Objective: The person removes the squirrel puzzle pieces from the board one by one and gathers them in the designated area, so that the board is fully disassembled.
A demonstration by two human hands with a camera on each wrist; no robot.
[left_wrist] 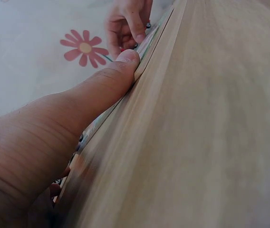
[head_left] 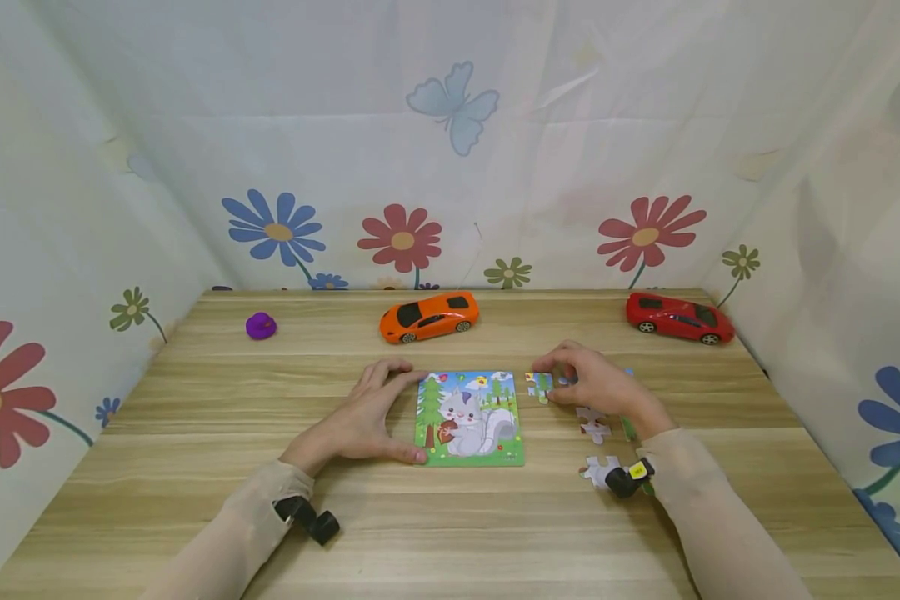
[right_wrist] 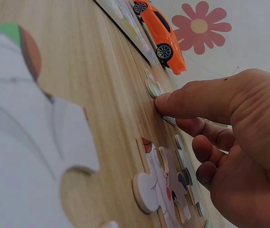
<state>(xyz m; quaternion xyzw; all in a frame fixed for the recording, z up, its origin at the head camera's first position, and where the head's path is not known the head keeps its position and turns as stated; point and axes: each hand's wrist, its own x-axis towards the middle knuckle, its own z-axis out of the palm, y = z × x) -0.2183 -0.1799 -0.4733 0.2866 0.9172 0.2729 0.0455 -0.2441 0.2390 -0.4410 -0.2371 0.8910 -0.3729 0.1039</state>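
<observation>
A square picture board (head_left: 468,417) showing a grey squirrel with an acorn lies flat on the table. My left hand (head_left: 356,421) is spread along its left side, the thumb touching the lower left corner and the index finger at the upper left corner. In the left wrist view the thumb (left_wrist: 109,78) lies straight against the board's edge. Just right of the board, my right hand (head_left: 596,387) pinches a jigsaw piece (head_left: 537,387) with blue sky and green trees. The right wrist view shows the thumb at that piece's (right_wrist: 153,85) near edge.
Several loose jigsaw pieces (head_left: 594,427) lie below and beneath the right hand and forearm, partly hidden. Along the back stand an orange toy car (head_left: 429,317), a red toy car (head_left: 678,318) and a small purple toy (head_left: 261,326). Flower-printed cloth walls (head_left: 450,192) surround the wooden table.
</observation>
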